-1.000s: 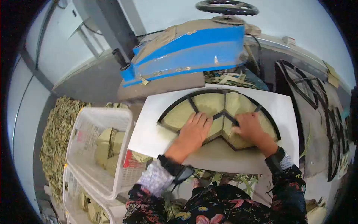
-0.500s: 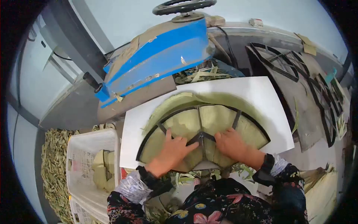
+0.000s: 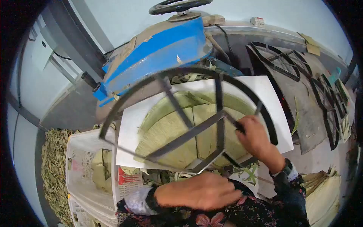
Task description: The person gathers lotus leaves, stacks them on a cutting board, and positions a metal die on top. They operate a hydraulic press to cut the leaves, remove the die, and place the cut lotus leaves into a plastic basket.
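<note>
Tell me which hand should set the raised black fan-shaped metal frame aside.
Likely the right: the right hand grips the frame by an inner strut, while the left hand looks free, nearer the body.

Flat green leaf pieces [image 3: 162,128] lie on a white board [image 3: 261,85].

Bare right hand [image 3: 255,137] is curled into a grip right of centre, black floral-sleeved right arm [image 3: 290,191] from lower right. Bare left hand [image 3: 208,190] is kinda blurry, low centre, fingers pointing right.
</note>
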`<action>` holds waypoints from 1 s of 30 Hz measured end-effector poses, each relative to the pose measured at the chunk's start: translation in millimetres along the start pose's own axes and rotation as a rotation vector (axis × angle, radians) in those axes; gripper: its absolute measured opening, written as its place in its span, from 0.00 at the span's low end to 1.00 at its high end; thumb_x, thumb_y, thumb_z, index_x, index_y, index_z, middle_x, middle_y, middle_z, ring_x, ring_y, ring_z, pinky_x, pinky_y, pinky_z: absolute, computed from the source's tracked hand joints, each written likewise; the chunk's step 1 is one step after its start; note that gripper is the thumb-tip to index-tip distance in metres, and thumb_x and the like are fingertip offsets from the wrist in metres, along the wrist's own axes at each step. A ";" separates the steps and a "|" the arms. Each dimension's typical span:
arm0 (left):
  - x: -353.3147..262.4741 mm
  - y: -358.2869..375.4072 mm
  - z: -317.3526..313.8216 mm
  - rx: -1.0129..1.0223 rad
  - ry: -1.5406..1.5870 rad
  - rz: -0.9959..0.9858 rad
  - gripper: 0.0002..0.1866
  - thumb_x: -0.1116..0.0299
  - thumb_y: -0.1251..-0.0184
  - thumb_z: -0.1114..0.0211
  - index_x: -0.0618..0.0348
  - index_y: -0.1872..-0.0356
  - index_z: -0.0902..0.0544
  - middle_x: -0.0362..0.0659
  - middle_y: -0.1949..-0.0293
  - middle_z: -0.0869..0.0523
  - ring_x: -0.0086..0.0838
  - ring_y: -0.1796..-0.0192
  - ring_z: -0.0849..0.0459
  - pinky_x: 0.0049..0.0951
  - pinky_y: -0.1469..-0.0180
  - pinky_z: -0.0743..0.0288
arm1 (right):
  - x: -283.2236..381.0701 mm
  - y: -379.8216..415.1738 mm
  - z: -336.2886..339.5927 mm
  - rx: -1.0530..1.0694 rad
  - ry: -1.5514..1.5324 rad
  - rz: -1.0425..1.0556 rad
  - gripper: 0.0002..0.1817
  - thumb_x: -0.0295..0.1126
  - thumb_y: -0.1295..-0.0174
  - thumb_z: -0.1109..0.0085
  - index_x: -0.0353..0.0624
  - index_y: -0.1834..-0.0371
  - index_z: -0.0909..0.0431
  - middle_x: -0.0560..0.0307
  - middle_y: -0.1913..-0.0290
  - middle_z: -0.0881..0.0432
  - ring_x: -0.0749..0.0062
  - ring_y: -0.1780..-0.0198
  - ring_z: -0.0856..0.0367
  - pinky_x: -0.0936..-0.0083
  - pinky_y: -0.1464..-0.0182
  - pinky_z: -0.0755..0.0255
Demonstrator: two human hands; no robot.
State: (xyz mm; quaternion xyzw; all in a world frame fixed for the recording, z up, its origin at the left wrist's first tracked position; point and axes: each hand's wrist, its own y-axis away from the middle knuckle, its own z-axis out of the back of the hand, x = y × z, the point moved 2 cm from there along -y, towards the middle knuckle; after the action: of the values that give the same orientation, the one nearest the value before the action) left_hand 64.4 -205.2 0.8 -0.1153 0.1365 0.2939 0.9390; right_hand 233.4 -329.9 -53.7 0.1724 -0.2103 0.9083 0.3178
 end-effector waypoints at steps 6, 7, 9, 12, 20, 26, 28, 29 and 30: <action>64.9 -24.1 -84.2 -0.367 -0.267 0.493 0.30 0.53 0.51 0.32 0.64 0.50 0.25 0.48 0.64 0.23 0.43 0.58 0.23 0.38 0.59 0.27 | -86.3 49.9 69.5 -0.312 0.186 -0.134 0.15 0.27 0.44 0.42 0.34 0.54 0.30 0.37 0.62 0.24 0.40 0.58 0.27 0.55 0.55 0.32; 73.4 -25.9 -94.8 -0.329 -0.296 0.518 0.32 0.52 0.53 0.31 0.64 0.50 0.25 0.49 0.64 0.23 0.44 0.58 0.24 0.40 0.58 0.27 | -101.9 57.8 78.7 -0.358 0.240 -0.077 0.14 0.28 0.42 0.43 0.34 0.56 0.30 0.36 0.63 0.24 0.39 0.58 0.27 0.55 0.56 0.32; 78.7 -30.8 -101.2 -0.293 -0.324 0.546 0.33 0.52 0.55 0.30 0.64 0.51 0.26 0.49 0.63 0.23 0.45 0.57 0.24 0.42 0.56 0.28 | -149.4 74.8 89.3 -0.310 0.296 -0.239 0.12 0.28 0.40 0.45 0.34 0.57 0.31 0.34 0.63 0.24 0.38 0.58 0.27 0.54 0.57 0.33; 75.0 -33.5 -102.1 -0.230 -0.346 0.586 0.30 0.57 0.52 0.32 0.65 0.50 0.27 0.50 0.61 0.23 0.43 0.56 0.25 0.37 0.59 0.27 | -208.7 99.6 103.4 -0.259 0.424 -0.298 0.12 0.29 0.39 0.46 0.33 0.57 0.32 0.32 0.62 0.25 0.35 0.59 0.28 0.52 0.57 0.34; 69.5 -29.3 -99.6 -0.464 -0.231 0.720 0.23 0.75 0.48 0.41 0.67 0.47 0.28 0.56 0.62 0.19 0.43 0.63 0.18 0.39 0.59 0.22 | -341.6 142.8 113.1 -0.199 0.553 -0.557 0.18 0.33 0.38 0.47 0.33 0.49 0.33 0.32 0.57 0.22 0.35 0.57 0.24 0.54 0.58 0.30; 29.0 42.9 -33.8 -1.157 0.015 1.278 0.17 0.78 0.40 0.48 0.69 0.49 0.30 0.49 0.63 0.20 0.33 0.66 0.20 0.29 0.65 0.26 | -386.7 147.3 106.6 -0.195 0.577 -0.582 0.19 0.34 0.36 0.52 0.30 0.49 0.34 0.30 0.56 0.22 0.39 0.53 0.23 0.55 0.52 0.31; 24.2 69.9 -36.1 -1.641 0.173 1.200 0.16 0.76 0.38 0.50 0.69 0.49 0.30 0.44 0.60 0.21 0.22 0.60 0.24 0.24 0.59 0.28 | -361.3 120.5 114.9 -0.105 0.644 -0.656 0.22 0.34 0.39 0.47 0.32 0.46 0.34 0.33 0.54 0.22 0.41 0.53 0.23 0.54 0.54 0.29; 20.9 77.8 -37.9 -1.657 0.154 1.210 0.16 0.76 0.38 0.50 0.69 0.49 0.30 0.44 0.60 0.21 0.22 0.60 0.24 0.24 0.59 0.28 | -339.3 105.4 118.6 -0.018 0.722 -0.748 0.25 0.35 0.41 0.42 0.33 0.43 0.34 0.36 0.53 0.22 0.42 0.54 0.22 0.54 0.56 0.27; 16.7 86.6 -43.9 -1.753 0.308 1.297 0.16 0.76 0.38 0.49 0.69 0.49 0.30 0.44 0.58 0.22 0.23 0.59 0.24 0.25 0.58 0.28 | -315.9 88.7 116.0 -0.044 0.930 -0.669 0.25 0.33 0.43 0.41 0.34 0.44 0.32 0.37 0.50 0.24 0.45 0.50 0.24 0.58 0.51 0.27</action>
State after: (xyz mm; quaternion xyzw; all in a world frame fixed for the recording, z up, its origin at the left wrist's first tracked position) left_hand 18.8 -140.2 -57.5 -0.6837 0.0308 0.7087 0.1716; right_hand 429.9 -609.4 -120.1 -0.1951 -0.0011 0.7339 0.6506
